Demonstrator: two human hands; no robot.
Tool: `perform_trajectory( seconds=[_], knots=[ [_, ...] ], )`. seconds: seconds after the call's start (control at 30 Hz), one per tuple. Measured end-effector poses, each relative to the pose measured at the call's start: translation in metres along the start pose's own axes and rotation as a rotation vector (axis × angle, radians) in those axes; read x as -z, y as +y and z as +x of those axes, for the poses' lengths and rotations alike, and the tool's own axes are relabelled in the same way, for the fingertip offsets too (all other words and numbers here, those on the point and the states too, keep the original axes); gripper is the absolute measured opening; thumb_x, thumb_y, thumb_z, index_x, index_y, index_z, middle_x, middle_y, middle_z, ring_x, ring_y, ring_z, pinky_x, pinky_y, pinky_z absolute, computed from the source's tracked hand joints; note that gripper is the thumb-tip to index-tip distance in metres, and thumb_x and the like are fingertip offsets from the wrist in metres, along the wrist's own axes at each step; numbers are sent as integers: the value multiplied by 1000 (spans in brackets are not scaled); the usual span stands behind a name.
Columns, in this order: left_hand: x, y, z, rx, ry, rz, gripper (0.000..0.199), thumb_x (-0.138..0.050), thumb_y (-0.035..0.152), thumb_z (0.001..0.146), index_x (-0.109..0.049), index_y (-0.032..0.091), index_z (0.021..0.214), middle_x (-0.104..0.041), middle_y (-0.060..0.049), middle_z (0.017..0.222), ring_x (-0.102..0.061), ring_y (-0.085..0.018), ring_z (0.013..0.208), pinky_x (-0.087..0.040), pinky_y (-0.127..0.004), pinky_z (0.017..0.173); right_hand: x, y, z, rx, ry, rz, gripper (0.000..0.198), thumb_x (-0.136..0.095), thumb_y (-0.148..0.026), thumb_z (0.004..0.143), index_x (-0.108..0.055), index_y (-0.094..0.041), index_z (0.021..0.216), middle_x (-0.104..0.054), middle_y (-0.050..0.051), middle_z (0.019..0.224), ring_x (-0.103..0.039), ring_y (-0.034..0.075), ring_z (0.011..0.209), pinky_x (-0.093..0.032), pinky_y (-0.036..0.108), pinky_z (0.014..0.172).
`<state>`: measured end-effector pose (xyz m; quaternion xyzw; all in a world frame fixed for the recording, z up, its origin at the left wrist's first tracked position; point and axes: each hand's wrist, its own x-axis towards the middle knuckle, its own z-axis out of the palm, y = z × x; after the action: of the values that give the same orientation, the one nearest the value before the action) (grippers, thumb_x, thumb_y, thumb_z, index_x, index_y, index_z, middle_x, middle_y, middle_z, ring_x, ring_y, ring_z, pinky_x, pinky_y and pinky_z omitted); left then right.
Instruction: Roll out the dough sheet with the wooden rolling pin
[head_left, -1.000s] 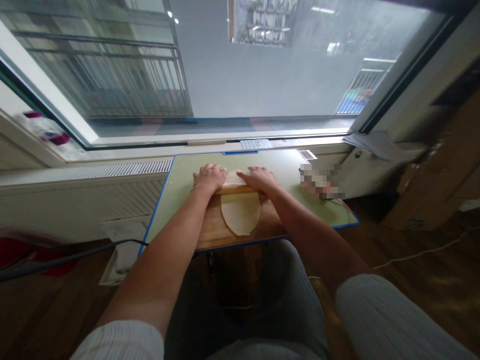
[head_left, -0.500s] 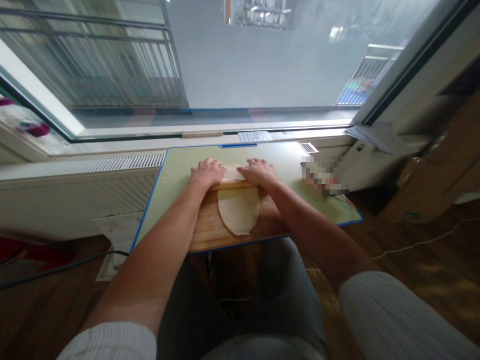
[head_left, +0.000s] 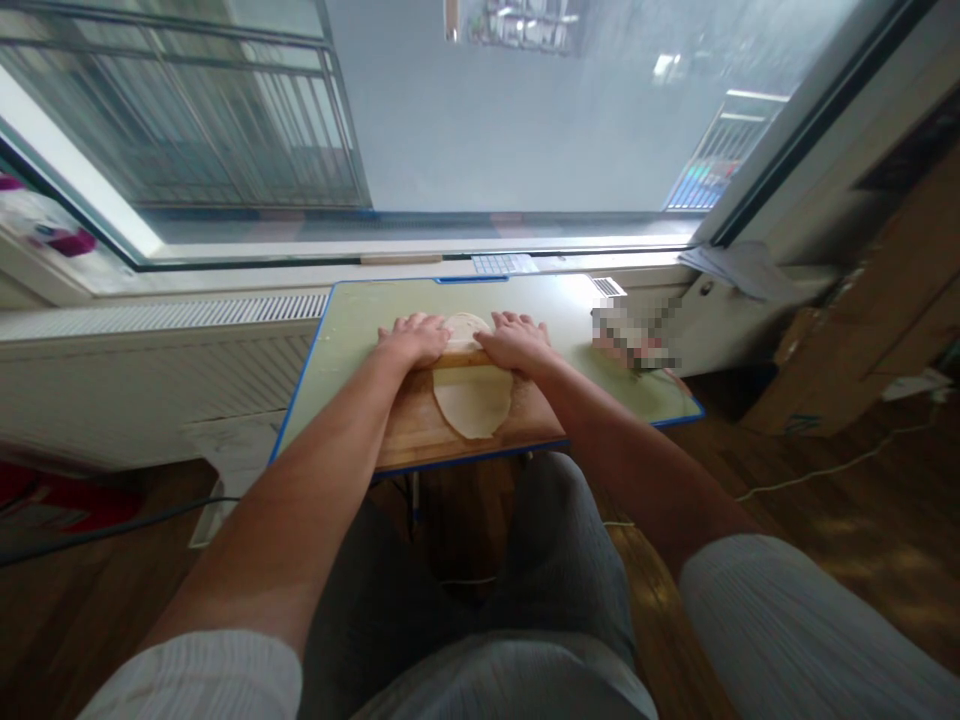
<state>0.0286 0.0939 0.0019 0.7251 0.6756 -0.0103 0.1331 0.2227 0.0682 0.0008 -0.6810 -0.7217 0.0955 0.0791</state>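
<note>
A wooden rolling pin (head_left: 471,358) lies crosswise on a long, thin sheet of dough (head_left: 474,400). At the pin's left end is my left hand (head_left: 417,338), palm down over it with the fingers stretched forward. Over the right end my right hand (head_left: 516,340) lies in the same way, its thumb pointing inward near the dough. Both palms hide the pin's ends. Part of the dough shows beyond the pin, between my hands; the larger part is on my side. Beneath it is a wooden board (head_left: 405,430).
The board rests on a pale green, blue-edged table (head_left: 345,320) by a window. A pixelated item (head_left: 637,338) is on its right side. Behind runs a white radiator (head_left: 165,320). A cardboard box (head_left: 817,370) stands at the right, and a cable (head_left: 847,470) crosses the floor.
The view has shifted slightly, with the table appearing a little higher. Both hands stay over the rolling pin, and slightly more dough shows beyond it.
</note>
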Motion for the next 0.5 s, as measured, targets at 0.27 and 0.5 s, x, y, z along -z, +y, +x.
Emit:
perform_trajectory(
  seconds=[0.27, 0.5],
  knots=[
    [-5, 0, -24, -11, 35, 5, 75, -22, 63, 104, -34, 36, 173, -24, -6, 185, -26, -38, 168, -20, -69, 133, -1, -3, -31, 49, 76, -84, 60, -36, -49, 105, -59, -19, 151, -57, 18, 161, -51, 41, 143, -38, 66, 119],
    [-10, 1, -48, -28, 74, 23, 74, -21, 61, 105, -36, 35, 173, -26, -7, 184, -27, -36, 167, -21, -67, 133, -11, -1, -57, 80, 194, -122, 58, -31, -53, 112, -59, -22, 152, -59, 16, 161, -48, 39, 145, -36, 63, 121]
  ],
)
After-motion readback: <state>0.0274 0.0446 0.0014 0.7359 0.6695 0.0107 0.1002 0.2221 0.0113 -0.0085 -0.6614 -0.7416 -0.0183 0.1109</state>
